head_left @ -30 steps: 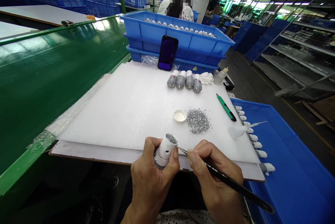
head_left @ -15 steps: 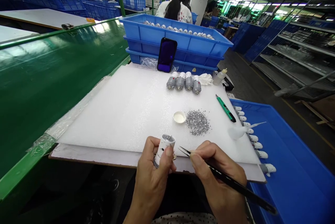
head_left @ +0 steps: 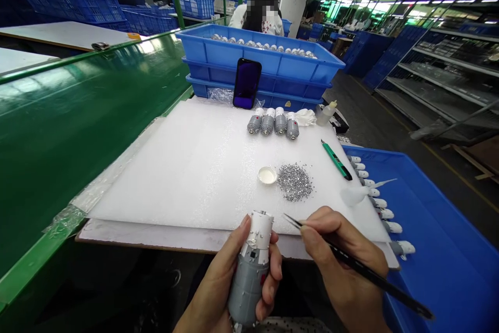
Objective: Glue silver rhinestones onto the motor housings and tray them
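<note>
My left hand (head_left: 228, 276) is closed around a grey-and-white spacecraft model (head_left: 249, 276), its white end tilted up and away from me. Between the thumb and fingers of my right hand (head_left: 343, 265) are black tweezers (head_left: 362, 270), their fine tips just right of the model's white end and apart from it. Beyond the hands, a small round white cap (head_left: 267, 175) with pale contents sits beside a heap of tiny silvery pieces (head_left: 294, 182). Several similar models (head_left: 267, 122) lie in a row farther back on the white foam sheet (head_left: 175, 167).
A green utility knife (head_left: 336, 160) and a clear dropper bottle (head_left: 355, 196) lie at the right. Another small bottle (head_left: 326, 114) stands behind. Stacked blue crates (head_left: 304, 76) and a propped phone (head_left: 247, 83) are at the back. Right of the board, a blue bin (head_left: 440, 229) holds models. A person (head_left: 261, 8) sits beyond.
The model in my left hand has turned, so its long grey body now shows toward me. My right hand with the tweezers has shifted slightly right.
</note>
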Tool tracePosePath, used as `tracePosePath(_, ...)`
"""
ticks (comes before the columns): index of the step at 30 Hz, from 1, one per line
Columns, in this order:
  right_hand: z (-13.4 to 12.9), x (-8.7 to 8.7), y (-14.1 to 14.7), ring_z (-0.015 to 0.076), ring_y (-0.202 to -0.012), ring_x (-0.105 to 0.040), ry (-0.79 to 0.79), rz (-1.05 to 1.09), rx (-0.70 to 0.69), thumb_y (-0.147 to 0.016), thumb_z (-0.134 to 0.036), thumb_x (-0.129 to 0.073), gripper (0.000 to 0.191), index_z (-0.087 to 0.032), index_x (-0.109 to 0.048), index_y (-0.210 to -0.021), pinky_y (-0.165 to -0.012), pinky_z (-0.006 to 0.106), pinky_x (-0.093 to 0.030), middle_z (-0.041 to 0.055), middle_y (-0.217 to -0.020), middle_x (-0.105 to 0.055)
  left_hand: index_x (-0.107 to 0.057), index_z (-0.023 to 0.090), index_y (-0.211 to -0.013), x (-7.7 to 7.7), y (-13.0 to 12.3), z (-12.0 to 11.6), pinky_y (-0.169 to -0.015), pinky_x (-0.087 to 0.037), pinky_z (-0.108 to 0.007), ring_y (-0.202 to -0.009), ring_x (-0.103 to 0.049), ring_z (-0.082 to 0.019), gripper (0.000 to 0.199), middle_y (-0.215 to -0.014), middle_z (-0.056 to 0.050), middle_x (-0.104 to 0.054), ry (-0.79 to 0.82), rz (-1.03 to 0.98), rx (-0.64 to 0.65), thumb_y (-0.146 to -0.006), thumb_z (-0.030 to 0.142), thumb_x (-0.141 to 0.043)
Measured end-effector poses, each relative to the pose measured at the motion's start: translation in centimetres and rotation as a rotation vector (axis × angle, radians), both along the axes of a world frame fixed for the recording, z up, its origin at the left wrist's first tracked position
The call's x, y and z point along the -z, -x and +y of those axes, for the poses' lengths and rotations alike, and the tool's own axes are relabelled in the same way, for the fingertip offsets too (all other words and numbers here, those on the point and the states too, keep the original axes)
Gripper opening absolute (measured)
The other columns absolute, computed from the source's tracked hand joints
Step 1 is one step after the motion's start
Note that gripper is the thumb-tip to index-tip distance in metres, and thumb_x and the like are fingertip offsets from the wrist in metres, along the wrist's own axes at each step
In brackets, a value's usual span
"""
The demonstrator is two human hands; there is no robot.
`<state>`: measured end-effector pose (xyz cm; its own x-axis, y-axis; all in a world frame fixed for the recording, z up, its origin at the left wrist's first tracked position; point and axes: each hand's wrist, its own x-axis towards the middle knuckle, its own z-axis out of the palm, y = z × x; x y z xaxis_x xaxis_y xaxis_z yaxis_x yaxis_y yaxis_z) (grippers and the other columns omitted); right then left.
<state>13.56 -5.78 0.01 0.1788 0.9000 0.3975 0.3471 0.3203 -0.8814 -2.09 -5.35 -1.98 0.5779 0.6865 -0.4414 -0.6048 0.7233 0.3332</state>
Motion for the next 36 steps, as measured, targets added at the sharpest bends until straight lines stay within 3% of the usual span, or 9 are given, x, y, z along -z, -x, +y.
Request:
tracePosePath(6, 2.5, 3.5, -3.9, 0.0103, -0.053, -0.048, 0.128, -0.241, 0.032, -0.09, -0.027, -0.062, 0.02, -0.02, -0.06, -0.071, -0.048, 0.021, -0.039, -0.0039, -0.059, -0.054, -0.071, 0.014, -0.093, -0.6, 0.4, -0.1, -0.044, -0.044, -0.017, -0.046, -0.053, -0.008, 0.047, -0.069, -0.003, -0.066, -0.089, 0.246, -0.066, -0.089, 0.057, -0.053)
tracePosePath(10, 3.7, 5.2, -4.2, 0.0114, -0.056, -0.049, 0.129, -0.303, -0.012, -0.089, -0.025, -0.063, 0.018, -0.019, -0.06, -0.072, -0.053, 0.024, -0.039, -0.0026, -0.063, -0.055, -0.067, 0.016, -0.099, -0.7, 0.1, -0.2, -0.046, -0.043, -0.019, -0.048, -0.051, -0.008, 0.044, -0.07, 0.0, -0.064, -0.215, 0.387, -0.082, -0.081, 0.056, -0.066)
tracePosePath(14, 4.1, 5.8, -3.8, 0.0121, -0.059, -0.048, 0.095, -0.355, -0.015, -0.09, -0.023, -0.061, 0.018, -0.019, -0.058, -0.073, -0.056, 0.026, -0.038, -0.0022, -0.066, -0.053, -0.063, 0.016, -0.104, -0.7, -0.2, 0.0, -0.046, -0.041, -0.019, -0.05, -0.048, -0.007, 0.053, -0.068, 0.002, -0.061, -0.236, 0.493, -0.118, -0.068, 0.051, -0.08)
tracePosePath(20, 4.2, 5.7, -3.5, 0.0126, -0.06, -0.048, 0.059, -0.397, -0.012, -0.091, -0.022, -0.059, 0.017, -0.019, -0.056, -0.074, -0.057, 0.026, -0.037, -0.0023, -0.067, -0.051, -0.058, 0.018, -0.099, -0.1, -0.1, 0.7, -0.046, -0.038, -0.02, -0.046, -0.048, -0.007, 0.043, -0.063, 0.006, -0.057, -0.254, 0.582, -0.091, -0.069, 0.037, -0.082)
tracePosePath(28, 4.2, 5.4, -3.3, 0.0126, -0.06, -0.047, 0.069, -0.36, -0.02, -0.092, -0.021, -0.057, 0.019, -0.019, -0.057, -0.073, -0.057, 0.027, -0.037, -0.0016, -0.066, -0.052, -0.056, 0.018, -0.101, -0.4, -0.5, 0.8, -0.047, -0.039, -0.02, -0.048, -0.049, -0.008, 0.038, -0.065, 0.005, -0.06, -0.241, 0.653, -0.171, -0.073, 0.031, -0.078)
tracePosePath(32, 2.9, 4.1, -2.9, 0.011, -0.054, -0.046, 0.092, -0.273, -0.05, -0.092, -0.024, -0.059, 0.022, -0.019, -0.056, -0.072, -0.051, 0.024, -0.038, -0.0031, -0.062, -0.05, -0.055, 0.017, -0.104, -0.6, -0.8, 1.1, -0.051, -0.044, -0.018, -0.051, -0.052, -0.008, 0.037, -0.065, 0.003, -0.064, -0.178, 0.632, -0.195, -0.078, 0.033, -0.076)
tracePosePath(36, 1.1, 2.7, -2.2, 0.012, -0.059, -0.054, 0.085, -0.133, -0.17, -0.091, -0.022, -0.061, 0.015, -0.019, -0.058, -0.077, -0.052, 0.024, -0.043, -0.0015, -0.067, -0.056, -0.054, 0.016, -0.105, -0.7, -1.2, 1.3, -0.055, -0.047, -0.019, -0.055, -0.056, -0.008, 0.036, -0.073, 0.0, -0.068, -0.147, 0.492, -0.196, -0.081, 0.032, -0.074)
